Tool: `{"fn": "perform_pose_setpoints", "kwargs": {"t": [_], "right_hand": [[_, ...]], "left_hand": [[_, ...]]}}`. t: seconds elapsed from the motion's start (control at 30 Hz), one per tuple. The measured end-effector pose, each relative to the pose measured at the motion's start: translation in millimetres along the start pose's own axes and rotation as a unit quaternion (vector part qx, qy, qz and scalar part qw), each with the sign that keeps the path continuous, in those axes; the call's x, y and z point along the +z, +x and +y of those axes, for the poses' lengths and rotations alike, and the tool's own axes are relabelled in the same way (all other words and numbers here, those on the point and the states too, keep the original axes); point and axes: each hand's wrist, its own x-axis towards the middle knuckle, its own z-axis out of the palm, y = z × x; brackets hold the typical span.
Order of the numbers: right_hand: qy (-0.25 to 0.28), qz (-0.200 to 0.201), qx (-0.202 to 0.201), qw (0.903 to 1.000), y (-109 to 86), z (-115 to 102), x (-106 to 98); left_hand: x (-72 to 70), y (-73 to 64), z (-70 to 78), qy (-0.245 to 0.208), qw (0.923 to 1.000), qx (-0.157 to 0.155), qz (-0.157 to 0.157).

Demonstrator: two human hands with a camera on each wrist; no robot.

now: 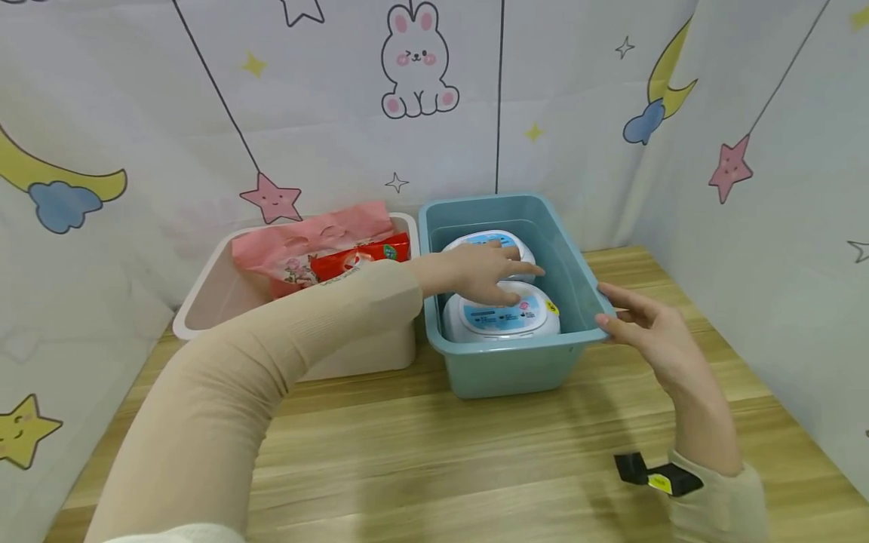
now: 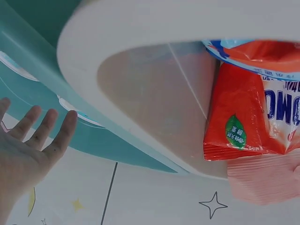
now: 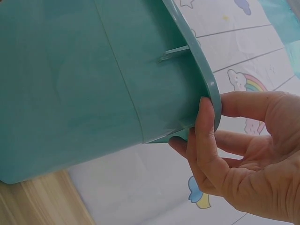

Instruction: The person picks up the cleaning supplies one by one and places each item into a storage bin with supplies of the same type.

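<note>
My left hand [image 1: 483, 273] is over the blue-green plastic bin [image 1: 509, 369], palm down with fingers spread. Beneath it sit two white rounded plastic tubs with blue labels, the front tub [image 1: 502, 320] and the rear tub [image 1: 490, 240], both inside the bin. In the left wrist view, the fingers of that hand [image 2: 21, 154] are extended and hold nothing. At the bin's front right corner, my right hand [image 1: 655, 335] grips the rim. The right wrist view shows the thumb and fingers of this hand [image 3: 243, 171] on either side of the rim.
Against the bin's left side stands a white bin [image 1: 383, 356], partly covered by my left sleeve. It holds a red detergent bag [image 2: 229, 112] and a pink floral bag [image 1: 265, 245]. Behind both bins hangs a printed curtain [image 1: 326, 121]. The wood-grain table [image 1: 407, 467] extends in front.
</note>
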Motion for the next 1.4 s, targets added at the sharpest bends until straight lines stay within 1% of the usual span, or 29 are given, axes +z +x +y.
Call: {"fn": "perform_pose_setpoints", "kwargs": {"t": [0.13, 0.23, 0.3, 0.43, 0.53, 0.67, 0.8, 0.97, 1.03, 1.13, 1.3, 1.4], "right_hand": [[0.007, -0.005, -0.005, 1.0000, 1.3, 2, -2], [0.011, -0.010, -0.006, 0.9999, 1.5, 3, -4], [0.003, -0.012, -0.002, 0.9999, 2.0, 3, -6], [-0.028, -0.024, 0.009, 0.9993, 4.7, 1, -8], [-0.056, -0.043, 0.020, 0.9973, 6.1, -3, -11], [-0.118, -0.069, 0.027, 0.9902, 7.5, -9, -18], [-0.165, -0.078, 0.024, 0.9829, 11.2, -16, -23], [-0.201, -0.074, 0.000, 0.9768, 15.6, -23, -23], [-0.208, -0.075, -0.014, 0.9751, 17.8, -25, -22], [-0.221, -0.075, -0.026, 0.9720, 21.5, -27, -20], [-0.263, -0.074, -0.047, 0.9610, 28.5, -27, -21], [-0.284, -0.065, -0.067, 0.9541, 32.2, -28, -22]], "left_hand": [[1.4, -2.7, 3.2, -0.012, 0.9999, -0.007, -0.002], [2.5, -3.3, 5.3, -0.018, 0.9998, -0.004, -0.002], [2.5, -3.2, 6.2, -0.023, 0.9997, -0.002, 0.002], [3.1, -5.3, 6.1, -0.032, 0.9994, -0.012, 0.009], [5.2, -7.9, 6.4, -0.035, 0.9992, -0.019, 0.010], [10.2, -13.6, 6.8, -0.036, 0.9989, -0.028, 0.009], [14.5, -20.8, 6.5, -0.029, 0.9985, -0.043, 0.015], [18.9, -28.0, 4.7, -0.032, 0.9977, -0.048, 0.035], [21.3, -30.3, 3.1, -0.037, 0.9969, -0.052, 0.046], [25.2, -34.2, 0.3, -0.038, 0.9954, -0.063, 0.062], [29.7, -41.0, -4.3, -0.047, 0.9926, -0.078, 0.080], [31.1, -42.7, -6.6, -0.049, 0.9908, -0.086, 0.093]]}}
